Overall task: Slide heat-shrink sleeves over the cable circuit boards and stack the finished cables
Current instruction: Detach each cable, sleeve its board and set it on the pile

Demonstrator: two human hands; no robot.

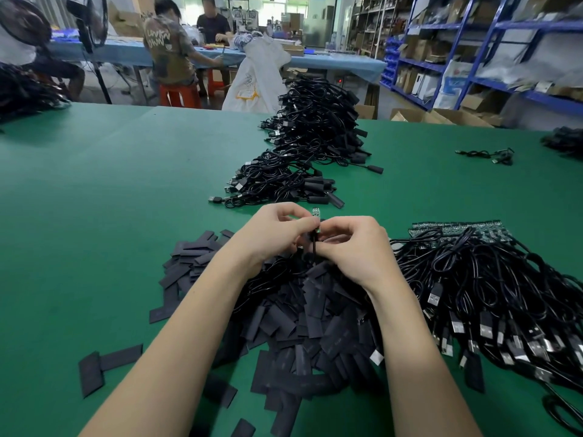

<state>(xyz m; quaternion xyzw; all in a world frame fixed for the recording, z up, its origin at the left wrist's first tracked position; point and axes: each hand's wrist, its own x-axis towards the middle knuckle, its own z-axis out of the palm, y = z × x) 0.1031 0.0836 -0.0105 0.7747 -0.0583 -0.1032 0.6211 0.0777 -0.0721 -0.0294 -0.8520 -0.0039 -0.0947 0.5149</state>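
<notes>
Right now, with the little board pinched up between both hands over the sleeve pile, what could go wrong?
1. The circuit board is held only by the fingertips of the left hand and right hand; a slip could drop it into the loose heat-shrink sleeves below.
2. Its cable hangs into that pile and may snag or drag sleeves.
3. The unfinished cables lie tangled close by, so lifting this one might pull others along.

Both forearms are bare from the lower picture edge up to the wrists, with no sleeve showing. The left hand [277,230] and right hand [353,244] are ungloved; fingernails are short and plain.
</notes>
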